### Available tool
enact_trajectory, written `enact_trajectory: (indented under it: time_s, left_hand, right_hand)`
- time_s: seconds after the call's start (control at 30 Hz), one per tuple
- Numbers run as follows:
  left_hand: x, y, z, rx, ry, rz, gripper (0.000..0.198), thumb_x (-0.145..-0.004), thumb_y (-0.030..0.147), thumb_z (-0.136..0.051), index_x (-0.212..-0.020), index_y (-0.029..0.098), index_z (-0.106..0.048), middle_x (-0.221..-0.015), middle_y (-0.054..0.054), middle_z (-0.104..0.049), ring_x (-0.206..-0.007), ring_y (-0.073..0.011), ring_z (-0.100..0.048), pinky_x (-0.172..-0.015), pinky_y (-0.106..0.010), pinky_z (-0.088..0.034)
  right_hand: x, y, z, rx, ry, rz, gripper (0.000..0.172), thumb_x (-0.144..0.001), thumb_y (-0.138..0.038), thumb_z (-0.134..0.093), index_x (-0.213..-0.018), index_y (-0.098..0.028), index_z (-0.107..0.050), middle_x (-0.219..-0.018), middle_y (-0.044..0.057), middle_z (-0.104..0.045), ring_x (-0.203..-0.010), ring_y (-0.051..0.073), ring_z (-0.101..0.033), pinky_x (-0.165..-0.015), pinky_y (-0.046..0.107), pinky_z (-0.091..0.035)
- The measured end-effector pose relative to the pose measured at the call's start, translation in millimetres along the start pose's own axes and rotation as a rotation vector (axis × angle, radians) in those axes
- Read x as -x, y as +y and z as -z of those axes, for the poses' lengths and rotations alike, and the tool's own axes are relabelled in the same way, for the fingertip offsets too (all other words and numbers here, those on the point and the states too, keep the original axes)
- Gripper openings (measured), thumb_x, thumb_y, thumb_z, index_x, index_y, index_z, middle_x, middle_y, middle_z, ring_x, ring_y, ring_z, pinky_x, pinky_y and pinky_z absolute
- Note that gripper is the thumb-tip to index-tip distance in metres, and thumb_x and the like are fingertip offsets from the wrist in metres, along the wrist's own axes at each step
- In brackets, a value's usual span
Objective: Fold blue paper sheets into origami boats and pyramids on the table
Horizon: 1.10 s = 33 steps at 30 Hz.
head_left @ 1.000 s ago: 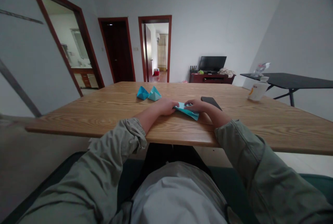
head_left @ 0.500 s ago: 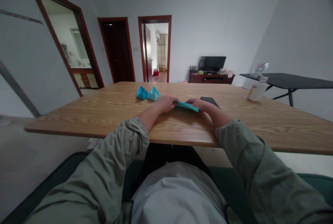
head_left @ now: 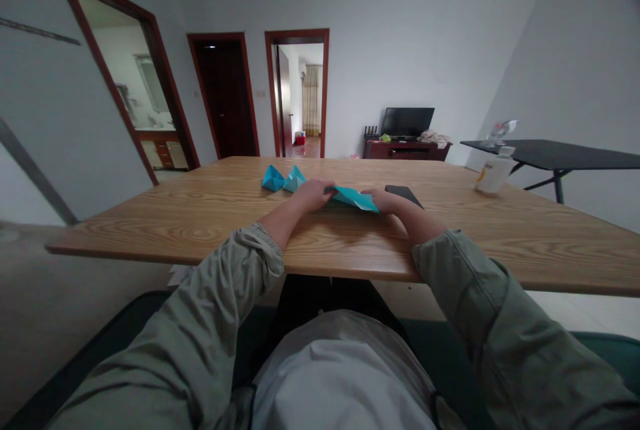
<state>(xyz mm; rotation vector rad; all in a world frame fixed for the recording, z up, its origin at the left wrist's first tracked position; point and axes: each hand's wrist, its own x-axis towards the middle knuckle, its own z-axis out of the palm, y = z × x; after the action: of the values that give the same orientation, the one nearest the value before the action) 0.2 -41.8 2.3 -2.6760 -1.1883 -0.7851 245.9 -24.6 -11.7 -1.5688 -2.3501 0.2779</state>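
Note:
Between my two hands is a folded sheet of turquoise paper [head_left: 354,198], held just above the table and tilted with its right end nearer me. My left hand [head_left: 314,195] pinches the paper's left end, fingers closed on it. At the right end, my right hand [head_left: 383,201] grips the other edge; its fingertips are partly hidden behind the sheet. Beyond my left hand stand two folded paper shapes, a darker blue one [head_left: 273,179] and a light turquoise one [head_left: 294,179], side by side and pointed at the top.
A flat dark object [head_left: 403,195] lies on the wooden table [head_left: 210,223] just beyond my right hand. Farther right stands a white pump bottle [head_left: 494,173]. A black folding table [head_left: 565,153] is past the table's right edge.
The paper has opened out and shows more of its surface. My left hand has shifted slightly left, and my right fingers have changed their hold at the right end.

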Motion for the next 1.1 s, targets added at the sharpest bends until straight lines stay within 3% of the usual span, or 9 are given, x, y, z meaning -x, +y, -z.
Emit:
enact_trajectory:
  time_s: [0.17, 0.33, 0.4, 0.57, 0.63, 0.77, 0.9, 1.0, 1.1]
  left_hand:
    - [0.3, -1.1, -0.3, 0.0, 0.013, 0.032, 0.03, -0.092, 0.039, -0.046, -0.1, 0.022, -0.07, -0.102, -0.007, -0.071, -0.094, -0.0211, -0.064, -0.081, -0.029, -0.046]
    - [1.5, 1.4, 2.3, 0.029, 0.02, 0.08, 0.03, -0.092, 0.039, -0.047, -0.101, 0.023, -0.07, -0.103, -0.006, -0.071, -0.096, -0.022, -0.063, -0.083, -0.029, -0.045]
    - [1.3, 2.2, 3.5, 0.075, 0.069, 0.098, 0.028, -0.091, 0.037, -0.048, -0.102, 0.023, -0.07, -0.101, -0.007, -0.071, -0.096, -0.0226, -0.064, -0.083, -0.03, -0.045]
    - [-6.3, -2.9, 1.2, 0.336, 0.303, 0.184, 0.029, -0.092, 0.034, -0.047, -0.101, 0.017, -0.069, -0.099, -0.008, -0.07, -0.094, -0.0219, -0.063, -0.084, -0.03, -0.045]
    - [-10.8, -8.2, -2.2, 0.476, 0.38, 0.237, 0.029, -0.092, 0.033, -0.047, -0.099, 0.015, -0.068, -0.097, -0.008, -0.07, -0.091, -0.0209, -0.062, -0.082, -0.03, -0.046]
    - [-17.0, -17.7, -9.3, 0.725, 0.448, 0.36, 0.023, -0.089, 0.027, -0.051, -0.099, 0.014, -0.065, -0.097, -0.007, -0.069, -0.088, -0.0185, -0.062, -0.079, -0.028, -0.047]
    - [-19.4, -20.0, -13.1, 0.948, 0.505, 0.461, 0.021, -0.087, 0.022, -0.052, -0.106, 0.016, -0.061, -0.096, -0.005, -0.069, -0.083, -0.0156, -0.062, -0.078, -0.027, -0.048]
    - [-19.7, -20.6, -14.3, 1.078, 0.525, 0.485, 0.023, -0.086, 0.022, -0.053, -0.108, 0.018, -0.059, -0.096, -0.005, -0.069, -0.082, -0.0154, -0.063, -0.079, -0.029, -0.05]
    - [-18.5, -22.2, -13.8, 1.125, 0.502, 0.493, 0.025, -0.085, 0.022, -0.054, -0.11, 0.019, -0.058, -0.103, -0.005, -0.068, -0.088, -0.0164, -0.064, -0.081, -0.031, -0.051]
  right_hand:
    - [0.5, -1.5, 1.0, -0.09, -0.055, -0.051, 0.022, -0.079, -0.03, -0.061, -0.093, -0.018, -0.071, -0.097, 0.004, -0.073, -0.093, 0.022, -0.064, -0.08, 0.026, -0.049]
    - [0.4, -3.3, 2.7, -0.191, 0.043, -0.09, 0.021, -0.079, -0.033, -0.062, -0.089, -0.017, -0.071, -0.092, 0.005, -0.072, -0.087, 0.022, -0.064, -0.078, 0.028, -0.048]
    - [-0.6, -1.6, 6.9, -0.215, 0.227, -0.144, 0.029, -0.085, -0.039, -0.054, -0.092, -0.016, -0.07, -0.093, 0.008, -0.071, -0.087, 0.022, -0.063, -0.082, 0.031, -0.047]
    - [1.1, 1.6, 25.2, -0.248, 1.016, -0.143, 0.043, -0.094, -0.045, -0.031, -0.104, -0.015, -0.061, -0.102, 0.013, -0.065, -0.096, 0.023, -0.058, -0.087, 0.037, -0.043]
    - [3.5, -2.9, 28.3, -0.263, 1.127, -0.076, 0.043, -0.094, -0.046, -0.03, -0.106, -0.017, -0.059, -0.103, 0.011, -0.063, -0.096, 0.023, -0.056, -0.087, 0.037, -0.043]
    - [5.3, -19.7, 22.4, -0.314, 1.047, 0.078, 0.037, -0.093, -0.047, -0.037, -0.103, -0.018, -0.058, -0.1, 0.009, -0.062, -0.089, 0.021, -0.058, -0.082, 0.035, -0.045]
    - [1.6, -31.8, 14.0, -0.56, 0.9, 0.065, 0.038, -0.085, -0.046, -0.051, -0.112, -0.019, -0.053, -0.1, 0.008, -0.064, -0.083, 0.019, -0.06, -0.076, 0.033, -0.048]
    - [0.1, -35.6, 11.1, -0.828, 0.66, -0.022, 0.042, -0.082, -0.045, -0.056, -0.116, -0.021, -0.051, -0.099, 0.007, -0.066, -0.077, 0.017, -0.063, -0.067, 0.03, -0.049]
    - [0.1, -36.2, 8.7, -0.928, 0.453, -0.074, 0.037, -0.08, -0.045, -0.059, -0.107, -0.02, -0.056, -0.104, 0.009, -0.066, -0.074, 0.015, -0.064, -0.062, 0.027, -0.05]
